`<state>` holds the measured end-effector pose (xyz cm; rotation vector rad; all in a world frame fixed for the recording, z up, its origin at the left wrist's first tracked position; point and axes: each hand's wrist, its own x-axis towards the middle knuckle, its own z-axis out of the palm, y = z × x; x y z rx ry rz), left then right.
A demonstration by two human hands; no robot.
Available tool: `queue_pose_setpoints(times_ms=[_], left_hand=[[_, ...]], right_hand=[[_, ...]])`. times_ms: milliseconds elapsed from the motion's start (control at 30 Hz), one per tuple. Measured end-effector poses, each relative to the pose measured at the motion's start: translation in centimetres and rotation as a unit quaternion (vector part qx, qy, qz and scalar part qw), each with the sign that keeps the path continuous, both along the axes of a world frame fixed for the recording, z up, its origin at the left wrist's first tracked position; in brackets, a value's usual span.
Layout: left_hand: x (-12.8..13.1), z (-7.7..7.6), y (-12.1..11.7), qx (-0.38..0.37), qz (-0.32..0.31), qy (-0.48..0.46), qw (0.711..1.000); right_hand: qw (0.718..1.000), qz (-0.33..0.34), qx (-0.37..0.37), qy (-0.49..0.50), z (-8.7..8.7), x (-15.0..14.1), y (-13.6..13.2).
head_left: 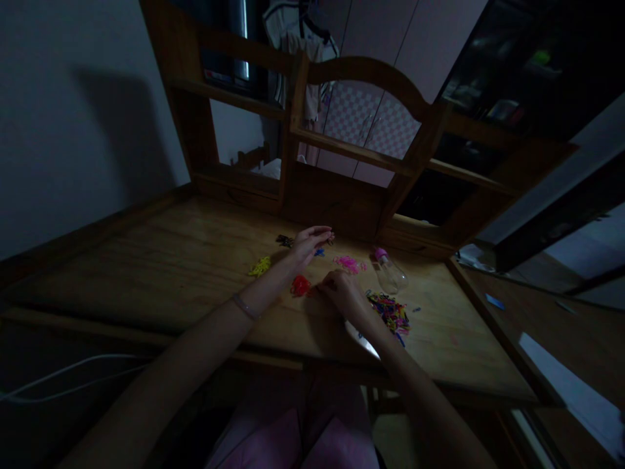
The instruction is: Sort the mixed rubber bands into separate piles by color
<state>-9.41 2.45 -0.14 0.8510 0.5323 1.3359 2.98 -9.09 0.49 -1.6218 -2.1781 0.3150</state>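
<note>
On the desk [195, 260], the red pile [300, 285] lies just beside my right hand [340, 286], whose fingers seem drawn together; I cannot tell what they pinch. My left hand [310, 241] is curled near the blue pile [319, 252], its grip unclear.

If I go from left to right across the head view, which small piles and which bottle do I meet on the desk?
Yellow pile → black pile → red pile → blue pile → pink pile → bottle. Left out: mixed pile, overlapping the bottle's span.
</note>
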Motion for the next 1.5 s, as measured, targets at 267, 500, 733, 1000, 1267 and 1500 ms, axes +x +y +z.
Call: queue_pose_setpoints(times_ms=[267,500,733,1000,1267,1500], left_hand=[[-0.9,1.4,-0.3,0.009,0.033,0.027,0.999],[-0.6,0.4,-0.1,0.011,0.045,0.046,0.998],[-0.1,-0.7,0.7,0.043,0.037,0.051,0.997],[-0.8,-2.4,2.4,0.071,0.059,0.064,0.994],[-1.8,-1.6,3.0,0.079,0.113,0.131,0.982],[-7.7,-0.1,4.4,0.053,0.235,0.303,0.922]], right_hand=[[0.997,0.022,0.001,0.079,0.8,0.4,0.8],[0.99,0.04,-0.032,0.129,0.2,0.5,-0.8],[0.991,0.052,-0.02,0.124,-0.1,-1.5,0.1],[0.98,0.076,-0.036,0.18,-0.8,-1.0,1.5],[0.944,0.088,-0.125,0.292,0.7,0.2,2.3],[0.953,0.042,-0.126,0.273,2.5,-0.8,5.2]])
